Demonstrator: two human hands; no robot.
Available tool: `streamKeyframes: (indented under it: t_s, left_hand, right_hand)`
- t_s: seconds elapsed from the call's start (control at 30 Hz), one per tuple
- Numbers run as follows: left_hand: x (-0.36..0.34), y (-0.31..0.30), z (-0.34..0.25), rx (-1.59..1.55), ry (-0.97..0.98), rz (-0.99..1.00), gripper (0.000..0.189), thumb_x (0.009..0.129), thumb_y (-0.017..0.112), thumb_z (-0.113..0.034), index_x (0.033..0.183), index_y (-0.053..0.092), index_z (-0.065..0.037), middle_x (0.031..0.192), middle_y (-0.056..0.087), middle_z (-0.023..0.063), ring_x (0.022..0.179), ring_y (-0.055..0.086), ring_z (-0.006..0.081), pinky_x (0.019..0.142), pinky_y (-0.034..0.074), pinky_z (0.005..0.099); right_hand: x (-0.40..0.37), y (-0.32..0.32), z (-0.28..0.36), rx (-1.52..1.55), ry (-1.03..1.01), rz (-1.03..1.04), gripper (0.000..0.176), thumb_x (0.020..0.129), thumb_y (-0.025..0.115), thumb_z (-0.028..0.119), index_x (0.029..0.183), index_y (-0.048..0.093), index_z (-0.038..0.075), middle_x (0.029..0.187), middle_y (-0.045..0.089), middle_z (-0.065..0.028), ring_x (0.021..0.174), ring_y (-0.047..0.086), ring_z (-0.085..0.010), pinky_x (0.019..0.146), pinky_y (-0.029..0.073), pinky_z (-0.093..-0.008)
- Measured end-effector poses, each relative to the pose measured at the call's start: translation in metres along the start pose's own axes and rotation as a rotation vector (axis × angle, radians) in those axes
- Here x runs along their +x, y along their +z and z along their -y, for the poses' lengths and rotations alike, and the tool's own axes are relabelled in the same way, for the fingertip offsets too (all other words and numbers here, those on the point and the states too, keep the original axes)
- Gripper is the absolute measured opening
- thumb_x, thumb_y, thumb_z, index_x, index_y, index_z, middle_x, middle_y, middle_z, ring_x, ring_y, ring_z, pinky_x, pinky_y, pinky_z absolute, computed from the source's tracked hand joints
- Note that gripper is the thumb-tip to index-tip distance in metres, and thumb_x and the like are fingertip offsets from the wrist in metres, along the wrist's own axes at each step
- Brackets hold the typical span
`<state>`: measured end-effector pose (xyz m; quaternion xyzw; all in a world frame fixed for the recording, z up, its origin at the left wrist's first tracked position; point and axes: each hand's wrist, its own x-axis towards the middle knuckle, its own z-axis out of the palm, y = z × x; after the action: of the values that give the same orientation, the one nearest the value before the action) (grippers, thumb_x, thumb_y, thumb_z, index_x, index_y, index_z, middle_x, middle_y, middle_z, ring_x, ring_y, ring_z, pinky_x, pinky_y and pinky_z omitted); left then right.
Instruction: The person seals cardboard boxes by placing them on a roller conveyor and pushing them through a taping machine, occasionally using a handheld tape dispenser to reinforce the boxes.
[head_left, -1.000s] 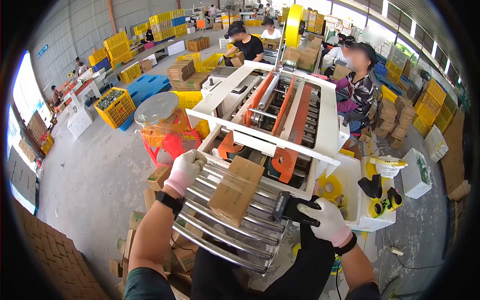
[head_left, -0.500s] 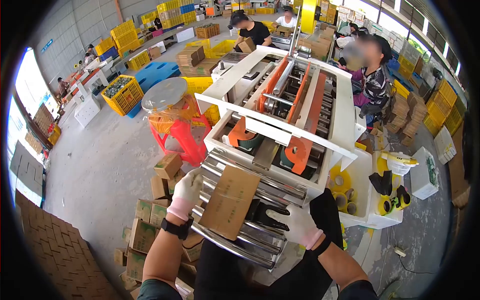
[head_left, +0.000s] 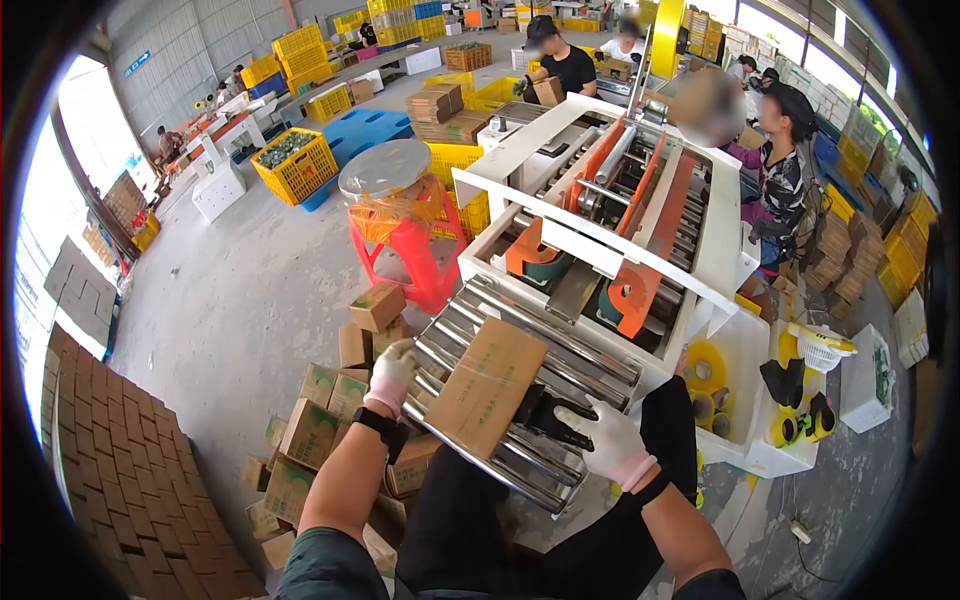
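A closed brown cardboard box (head_left: 487,388) with faint green print lies tilted across the metal rollers (head_left: 510,478) in front of me. My left hand (head_left: 393,374), in a white glove, is at the rollers' left end, beside the box and apart from it. Its fingers are loosely bent, with nothing visible in them. To the right of the box, my right hand (head_left: 612,440), also gloved, grips a black handheld tool (head_left: 548,412) that rests over the rollers. The tool's exact kind is not clear; its front end is close to the box's right edge.
A white machine (head_left: 610,250) with orange guides stands beyond the rollers. Several printed boxes (head_left: 310,432) are heaped at lower left, near a red stool (head_left: 425,262). A white bin (head_left: 738,405) holds yellow tape rolls. Co-workers (head_left: 570,72) are behind the machine.
The view has swung left, so the scene sits further right in the picture. The box remains on the rollers, my left hand beside them, and my right hand keeps hold of the black tool.
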<state>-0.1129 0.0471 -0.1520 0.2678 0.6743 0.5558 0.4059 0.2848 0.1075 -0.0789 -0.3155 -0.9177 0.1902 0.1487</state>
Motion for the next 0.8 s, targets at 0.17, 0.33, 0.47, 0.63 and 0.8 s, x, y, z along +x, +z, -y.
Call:
streamKeyframes:
  t_s: [0.17, 0.33, 0.47, 0.63, 0.8]
  left_hand:
    - [-0.075, 0.053, -0.083, 0.676, 0.405, 0.333, 0.057, 0.097, 0.055, -0.046, 0.119, 0.060, 0.007, 0.107, 0.068, 0.0166, 0.101, 0.064, 0.0217, 0.088, 0.050, 0.0310]
    - [-0.060, 0.065, -0.101, 0.618, 0.037, 0.549, 0.072, 0.091, 0.057, -0.060, 0.115, 0.062, 0.008, 0.101, 0.070, 0.0179, 0.099, 0.067, 0.0274, 0.087, 0.050, 0.0363]
    - [-0.053, 0.066, -0.096, 0.791, 0.009, 0.498, 0.062, 0.093, 0.057, -0.057, 0.112, 0.065, 0.002, 0.090, 0.071, 0.0147, 0.086, 0.068, 0.0216, 0.078, 0.051, 0.0358]
    - [-0.055, 0.066, -0.091, 0.815, 0.061, 0.458, 0.066, 0.091, 0.058, -0.059, 0.111, 0.066, 0.003, 0.093, 0.071, 0.0166, 0.088, 0.068, 0.0261, 0.079, 0.051, 0.0365]
    - [-0.081, 0.073, -0.127, 1.030, 0.177, 0.349, 0.081, 0.083, 0.066, -0.059, 0.135, 0.048, 0.001, 0.127, 0.057, 0.0231, 0.116, 0.057, 0.0333, 0.094, 0.047, 0.0386]
  right_hand:
    - [0.004, -0.004, 0.005, 0.005, -0.023, -0.022, 0.071, 0.069, 0.065, 0.003, 0.132, 0.059, 0.037, 0.086, 0.051, -0.0141, 0.077, 0.058, -0.0347, 0.070, 0.049, -0.0430]
    - [0.009, -0.017, 0.015, -0.102, 0.073, 0.102, 0.073, 0.067, 0.069, 0.004, 0.132, 0.059, 0.035, 0.085, 0.049, -0.0143, 0.077, 0.058, -0.0341, 0.071, 0.049, -0.0417]
    - [0.013, -0.007, 0.007, 0.033, 0.070, 0.123, 0.072, 0.069, 0.069, 0.011, 0.136, 0.056, 0.035, 0.087, 0.053, -0.0169, 0.081, 0.059, -0.0361, 0.074, 0.049, -0.0421]
    - [0.015, 0.007, -0.022, 0.247, 0.057, 0.230, 0.071, 0.073, 0.061, 0.015, 0.141, 0.051, 0.035, 0.091, 0.058, -0.0198, 0.089, 0.060, -0.0388, 0.082, 0.048, -0.0401]
    - [-0.013, -0.011, -0.010, 0.521, 0.055, 0.327, 0.077, 0.071, 0.065, 0.011, 0.145, 0.047, 0.019, 0.121, 0.059, -0.0233, 0.111, 0.060, -0.0325, 0.098, 0.044, -0.0318]
